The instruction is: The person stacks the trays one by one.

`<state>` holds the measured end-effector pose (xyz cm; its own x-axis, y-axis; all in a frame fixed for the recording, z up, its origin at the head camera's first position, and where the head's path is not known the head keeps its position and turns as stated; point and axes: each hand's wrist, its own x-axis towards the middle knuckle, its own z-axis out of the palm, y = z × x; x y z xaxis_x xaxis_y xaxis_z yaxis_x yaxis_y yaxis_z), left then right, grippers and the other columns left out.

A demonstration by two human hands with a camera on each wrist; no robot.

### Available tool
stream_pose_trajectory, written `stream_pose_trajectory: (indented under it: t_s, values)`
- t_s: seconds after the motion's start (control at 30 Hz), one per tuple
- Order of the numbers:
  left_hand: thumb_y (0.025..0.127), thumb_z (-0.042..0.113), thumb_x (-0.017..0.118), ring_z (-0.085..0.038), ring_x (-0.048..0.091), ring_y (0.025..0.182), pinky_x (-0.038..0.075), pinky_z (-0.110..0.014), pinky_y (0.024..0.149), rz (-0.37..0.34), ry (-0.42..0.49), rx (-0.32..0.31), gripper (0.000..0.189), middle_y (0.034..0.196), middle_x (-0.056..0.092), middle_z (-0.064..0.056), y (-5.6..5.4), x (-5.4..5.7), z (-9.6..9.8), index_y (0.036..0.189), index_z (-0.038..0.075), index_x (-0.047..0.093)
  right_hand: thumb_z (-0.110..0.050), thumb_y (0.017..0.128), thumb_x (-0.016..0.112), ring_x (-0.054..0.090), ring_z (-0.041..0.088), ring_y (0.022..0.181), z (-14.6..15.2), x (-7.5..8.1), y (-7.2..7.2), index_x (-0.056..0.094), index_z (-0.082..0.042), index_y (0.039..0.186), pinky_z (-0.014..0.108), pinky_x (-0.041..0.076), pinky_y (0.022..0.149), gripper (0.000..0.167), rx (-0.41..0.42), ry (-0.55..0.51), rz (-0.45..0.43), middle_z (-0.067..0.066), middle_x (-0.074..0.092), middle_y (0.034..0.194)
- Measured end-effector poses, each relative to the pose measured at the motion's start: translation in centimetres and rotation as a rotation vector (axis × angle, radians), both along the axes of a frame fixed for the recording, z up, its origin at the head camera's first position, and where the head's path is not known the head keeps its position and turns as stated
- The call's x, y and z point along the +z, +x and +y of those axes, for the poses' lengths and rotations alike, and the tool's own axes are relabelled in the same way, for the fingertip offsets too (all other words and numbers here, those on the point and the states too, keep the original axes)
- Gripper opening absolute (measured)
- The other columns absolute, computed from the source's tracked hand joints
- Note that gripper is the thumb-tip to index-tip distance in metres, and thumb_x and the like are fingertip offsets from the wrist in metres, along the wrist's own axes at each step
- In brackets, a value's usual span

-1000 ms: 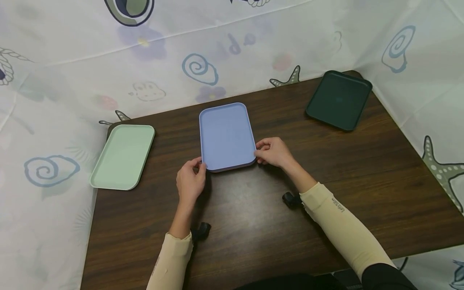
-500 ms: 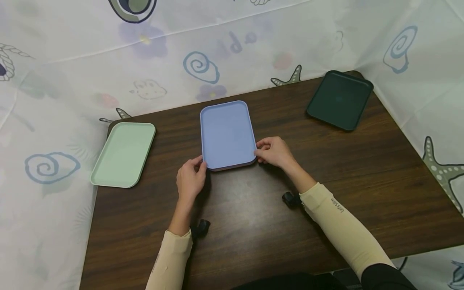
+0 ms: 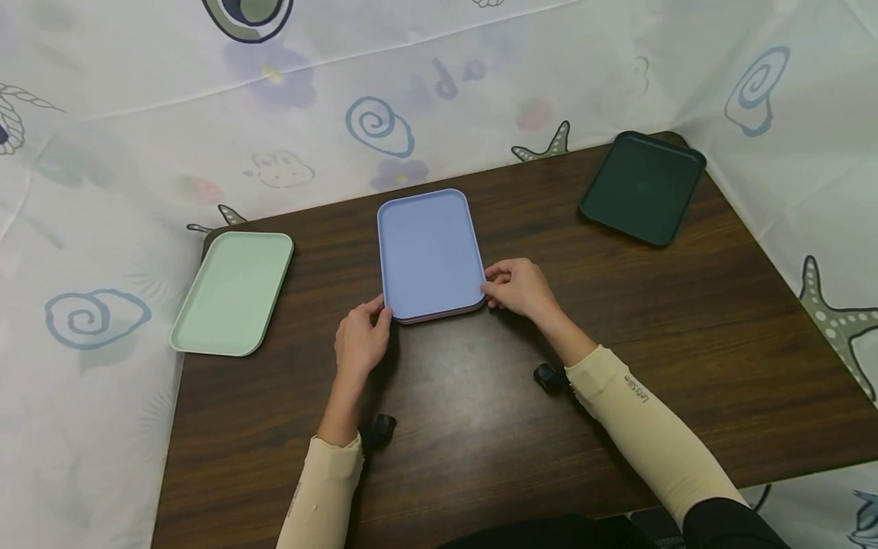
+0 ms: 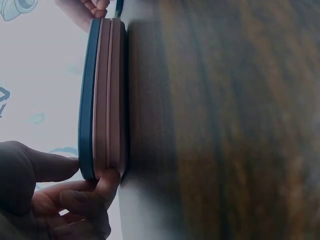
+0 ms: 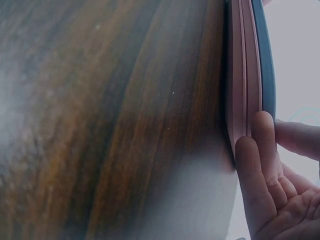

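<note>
A blue rectangular tray [image 3: 432,255] lies on top of a stack at the middle of the table. Under it, pink trays [image 4: 102,100] show as layered edges in both wrist views. My left hand [image 3: 360,339] grips the stack's near left corner, its thumb against the blue rim and its fingers at the pink edges. At the near right corner my right hand [image 3: 519,288] holds the stack the same way, with fingertips [image 5: 247,145] on the pink sides. The trays' edges line up closely.
A light green tray [image 3: 235,296] lies at the table's left edge. In the far right corner sits a dark green tray [image 3: 643,188]. The brown wooden table [image 3: 617,320] backs onto a white printed cloth [image 3: 439,84].
Both hands stay at the same near corners of the stack. The thin pink edge below the blue tray shows a little more plainly.
</note>
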<state>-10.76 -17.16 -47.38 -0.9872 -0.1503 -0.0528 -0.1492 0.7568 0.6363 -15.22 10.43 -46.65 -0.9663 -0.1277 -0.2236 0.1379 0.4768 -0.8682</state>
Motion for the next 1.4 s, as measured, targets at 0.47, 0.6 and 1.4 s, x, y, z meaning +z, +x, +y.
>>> stream_pose_trajectory:
  t_s: [0.47, 0.6, 1.4]
  values:
    - [0.099, 0.030, 0.053, -0.033, 0.054, 0.123, 0.041, -0.055, 0.095, -0.032, 0.020, -0.019, 0.040, 0.129, 0.063, -0.012, 0.0, -0.1, -0.1, 0.135, 0.013, 0.062, -0.017, 0.092, 0.068, 0.071, 0.025, 0.069, -0.1, -0.4, 0.1, 0.065, -0.002, 0.119, 0.028, 0.052, 0.055, 0.031, -0.008, -0.037, -0.035, 0.008, 0.072, 0.078]
    - [0.099, 0.029, 0.053, -0.033, 0.056, 0.121, 0.041, -0.054, 0.095, -0.036, 0.034, -0.026, 0.041, 0.128, 0.064, -0.012, 0.1, -0.2, -0.2, 0.136, 0.012, 0.060, -0.016, 0.093, 0.067, 0.071, 0.026, 0.069, -0.2, -0.4, 0.3, 0.064, -0.001, 0.120, 0.037, 0.056, 0.063, 0.031, -0.011, -0.069, -0.050, 0.010, 0.072, 0.078]
    - [0.096, 0.043, 0.059, -0.022, 0.045, 0.061, 0.036, -0.037, 0.053, 0.186, -0.020, 0.007, 0.074, 0.096, 0.051, -0.004, 3.5, 0.7, 4.3, 0.155, 0.012, 0.028, -0.023, 0.097, 0.063, 0.072, 0.025, 0.074, 7.8, -0.6, 1.2, 0.053, 0.005, 0.135, 0.034, 0.057, 0.067, 0.048, -0.135, -0.247, -0.084, 0.021, 0.071, 0.093]
